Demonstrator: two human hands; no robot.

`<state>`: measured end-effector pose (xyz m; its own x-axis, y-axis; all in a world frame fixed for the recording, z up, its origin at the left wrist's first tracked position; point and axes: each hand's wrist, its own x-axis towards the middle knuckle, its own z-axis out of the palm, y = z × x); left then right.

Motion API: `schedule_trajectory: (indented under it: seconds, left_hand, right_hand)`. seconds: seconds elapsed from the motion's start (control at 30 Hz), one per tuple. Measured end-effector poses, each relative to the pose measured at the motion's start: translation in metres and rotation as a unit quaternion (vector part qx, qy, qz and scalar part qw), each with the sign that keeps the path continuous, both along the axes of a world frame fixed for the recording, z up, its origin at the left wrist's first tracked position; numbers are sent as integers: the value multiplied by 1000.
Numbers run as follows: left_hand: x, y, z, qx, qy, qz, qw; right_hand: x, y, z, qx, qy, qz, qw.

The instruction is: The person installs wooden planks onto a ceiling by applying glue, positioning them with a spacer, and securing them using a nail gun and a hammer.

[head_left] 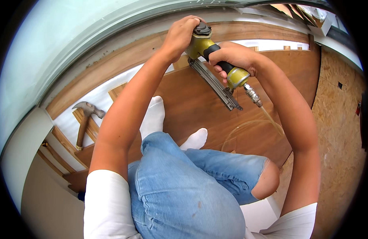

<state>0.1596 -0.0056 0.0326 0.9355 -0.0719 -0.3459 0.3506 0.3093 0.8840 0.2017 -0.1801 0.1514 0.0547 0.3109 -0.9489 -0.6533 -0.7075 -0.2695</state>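
A yellow and black pneumatic nail gun [200,44] is held between my two hands at the far edge of the brown wood panels. My right hand [236,56] wraps round its black handle. Against the side of the tool's head, my left hand [181,35] is pressed with its thumb by the black cap. The long metal magazine [214,84] slants back toward me. From the handle's end a metal coupling [252,95] leads into a clear air hose [271,121]. The nose of the gun is hidden behind its body and my left hand.
A claw hammer [85,123] lies across wood strips at the left. Brown panels [184,99] lie under my white-socked feet. A wooden board [255,31] runs along the glass at the far side. Chipboard [337,131] covers the right; cardboard scraps [301,15] lie at the far right.
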Motion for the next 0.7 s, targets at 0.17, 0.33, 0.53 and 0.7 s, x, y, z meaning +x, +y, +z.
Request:
schedule_trajectory:
  seconds: [0.17,0.33,0.53,0.7]
  left_hand:
    - [11,-10,-5,-15,10,-16,1000]
    - [37,-44,-6,-17,3,-62,998]
    - [96,-97,-10,-64,65,-218,972]
    - [102,-90,-3,-28,135,-305,942]
  right_hand:
    - [7,-4,6,-13,-9,-10,1000]
    - [22,-44,8,-17,-21,-20,999]
    - [47,-105,1,-73,-53,-41,995]
    - [39,-107,-16,-108,-71,-12,992]
